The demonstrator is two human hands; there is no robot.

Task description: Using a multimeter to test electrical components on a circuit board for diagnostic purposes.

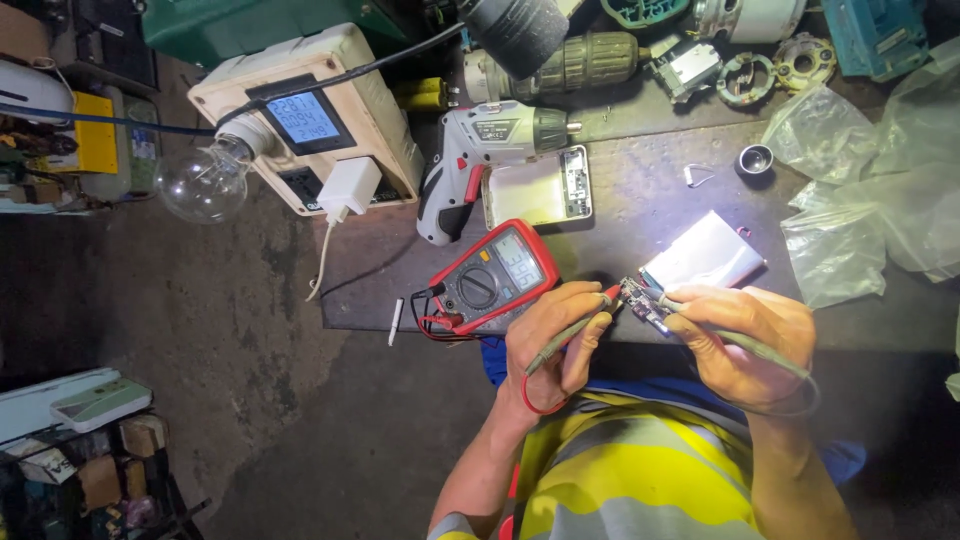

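The person's left hand [555, 335] pinches a red-tipped probe [612, 292], and the right hand [745, 340] grips a second probe [668, 302]. Both tips rest on the small circuit board [645, 303] at the near end of the silver flat battery pack [705, 255]. The multimeter [492, 278], at about nine o'clock from the board, has lit digits, so by the look of it the measurement is under way. The leads are plugged in and the dial is set, while the opened white case [538, 188] (lying at eleven o'clock) waits apart. The pack sits at the bench's near edge, its long axis running from seven o'clock to one o'clock, board end toward the person.
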